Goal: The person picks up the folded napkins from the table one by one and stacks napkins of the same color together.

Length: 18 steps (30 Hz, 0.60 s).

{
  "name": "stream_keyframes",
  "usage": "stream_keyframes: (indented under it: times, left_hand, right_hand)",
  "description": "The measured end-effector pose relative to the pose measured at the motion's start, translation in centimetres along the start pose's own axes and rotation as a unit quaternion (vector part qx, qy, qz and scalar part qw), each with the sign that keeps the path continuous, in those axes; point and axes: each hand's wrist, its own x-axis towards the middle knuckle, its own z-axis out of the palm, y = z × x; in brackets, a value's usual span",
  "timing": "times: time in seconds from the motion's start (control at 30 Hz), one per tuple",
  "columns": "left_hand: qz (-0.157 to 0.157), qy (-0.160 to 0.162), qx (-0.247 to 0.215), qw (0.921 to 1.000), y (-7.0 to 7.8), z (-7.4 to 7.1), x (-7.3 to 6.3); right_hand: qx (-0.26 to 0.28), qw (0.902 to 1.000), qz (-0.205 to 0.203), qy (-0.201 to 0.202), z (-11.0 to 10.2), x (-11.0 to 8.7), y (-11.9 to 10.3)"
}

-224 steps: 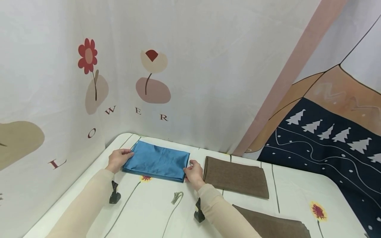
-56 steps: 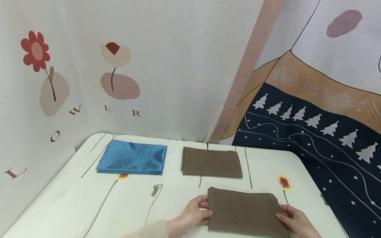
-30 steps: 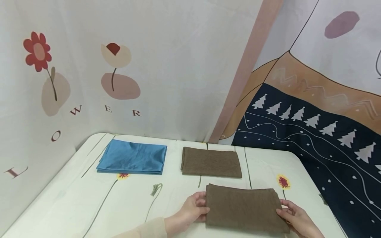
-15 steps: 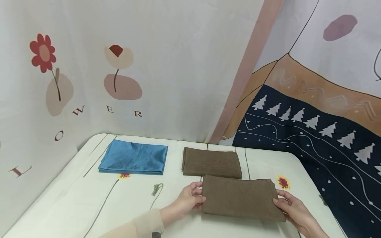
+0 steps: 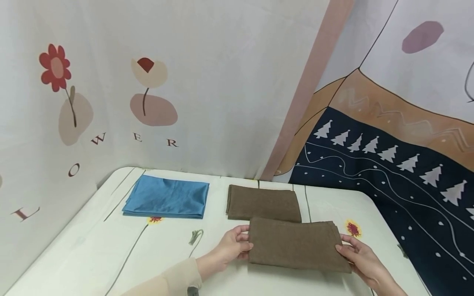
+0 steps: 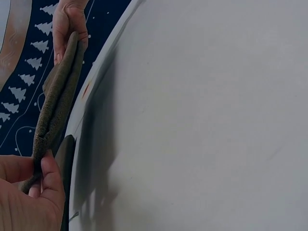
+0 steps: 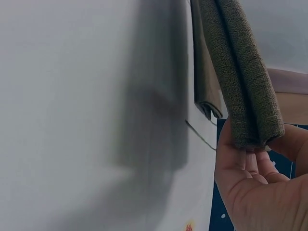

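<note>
A folded brown cloth [image 5: 294, 246] is held between both hands, raised over the white table, its shadow falling below it in both wrist views. My left hand [image 5: 226, 248] pinches its left edge, thumb on top and fingers beneath. At the opposite edge my right hand [image 5: 364, 259] grips it the same way. In the left wrist view the cloth [image 6: 57, 91] shows edge-on as a thick fold. Just behind it lies a second folded brown cloth [image 5: 263, 202], its front edge partly overlapped by the held one in the head view.
A folded blue cloth [image 5: 166, 197] lies at the table's back left. The white tablecloth [image 5: 92, 246] carries printed flowers and stems. Behind the table hang a pale curtain [image 5: 222, 82] with flower prints and a dark blue panel [image 5: 355, 164] with white trees.
Both hands moved from the blue cloth to the front brown cloth, then lifted it. Over the last second it has shifted back and slightly left, toward the other brown cloth.
</note>
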Motion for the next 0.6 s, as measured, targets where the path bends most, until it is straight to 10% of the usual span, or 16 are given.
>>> stream_keyframes:
  times: [0.6]
  left_hand:
    - [0.019,0.025,0.028,0.9991,1.6,-2.4,1.4]
  right_hand:
    - [0.003,0.9981,-0.054,-0.029,1.5,2.1,-2.2]
